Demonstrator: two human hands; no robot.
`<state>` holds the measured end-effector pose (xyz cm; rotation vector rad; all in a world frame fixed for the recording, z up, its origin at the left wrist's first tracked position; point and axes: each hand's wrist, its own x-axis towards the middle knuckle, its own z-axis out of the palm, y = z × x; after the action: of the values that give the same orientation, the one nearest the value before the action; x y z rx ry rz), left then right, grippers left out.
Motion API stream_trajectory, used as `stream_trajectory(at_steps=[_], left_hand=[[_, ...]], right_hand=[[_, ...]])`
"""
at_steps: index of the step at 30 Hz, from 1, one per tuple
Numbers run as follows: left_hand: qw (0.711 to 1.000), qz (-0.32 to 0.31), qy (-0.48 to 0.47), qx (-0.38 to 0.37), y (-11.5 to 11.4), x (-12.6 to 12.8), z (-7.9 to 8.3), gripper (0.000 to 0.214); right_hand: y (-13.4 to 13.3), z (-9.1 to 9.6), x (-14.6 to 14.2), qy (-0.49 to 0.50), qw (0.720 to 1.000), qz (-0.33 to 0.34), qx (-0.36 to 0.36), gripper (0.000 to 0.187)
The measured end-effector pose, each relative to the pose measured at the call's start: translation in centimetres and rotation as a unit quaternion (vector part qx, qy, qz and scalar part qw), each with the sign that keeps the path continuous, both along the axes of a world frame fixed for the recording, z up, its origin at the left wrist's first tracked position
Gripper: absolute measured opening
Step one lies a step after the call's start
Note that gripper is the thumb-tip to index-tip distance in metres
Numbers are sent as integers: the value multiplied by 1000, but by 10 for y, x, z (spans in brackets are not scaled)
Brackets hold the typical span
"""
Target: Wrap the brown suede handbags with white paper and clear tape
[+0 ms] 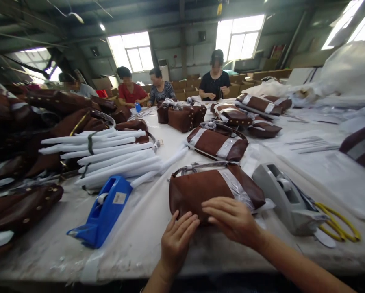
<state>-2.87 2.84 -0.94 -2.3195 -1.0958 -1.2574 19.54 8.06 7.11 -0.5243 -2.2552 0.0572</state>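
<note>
A brown suede bag (pixel 200 187) lies flat on the white table (pixel 146 236) right in front of me, with a strip of clear wrapping (pixel 235 187) across its right part. My left hand (pixel 178 240) rests on the bag's near edge, fingers stretched out and close together. My right hand (pixel 233 217) lies flat on the bag's lower right, fingers extended toward the left. Neither hand holds anything.
A blue tape dispenser (pixel 105 211) sits left of the bag, a grey tape dispenser (pixel 287 199) and yellow-handled scissors (pixel 341 221) to the right. White rolled tubes (pixel 115 156) lie at mid-left. More brown bags (pixel 217 142) cover the table. Several people (pixel 214 83) work at the far end.
</note>
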Motion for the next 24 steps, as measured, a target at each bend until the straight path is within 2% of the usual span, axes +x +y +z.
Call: stream_trajectory(at_steps=[3,5,8,10,12,15,18,20,24], left_hand=[[1000,16,-13,-7,-9,3,-1,30],[1000,20,-16,-5,-15,5,1,29],[999,25,-17,11,-21,5,5,31],[999,27,-17,25,-23,5,7,32],[999,28,-20,34,-23,4,9,30],[998,28,-32,43,-20,3,8,29],[998,25,-30,49,-17,2,5,29],[998,26,-32,52,-17,1,3,26],[998,28,-33,45,-21,-9,9,28]], right_hand=[[53,8,-2,-20,996,-75,-42,30],[92,8,-10,-83,989,-92,-77,29],[142,5,-26,-219,966,-55,-126,37],[164,4,-37,-292,945,-19,-145,38],[178,3,-45,-352,924,-11,-149,32],[186,-2,-50,-416,896,-35,-153,23],[189,-6,-48,-443,884,-42,-147,22],[191,-7,-46,-459,874,-29,-156,27],[193,-5,-47,-457,859,27,-227,51]])
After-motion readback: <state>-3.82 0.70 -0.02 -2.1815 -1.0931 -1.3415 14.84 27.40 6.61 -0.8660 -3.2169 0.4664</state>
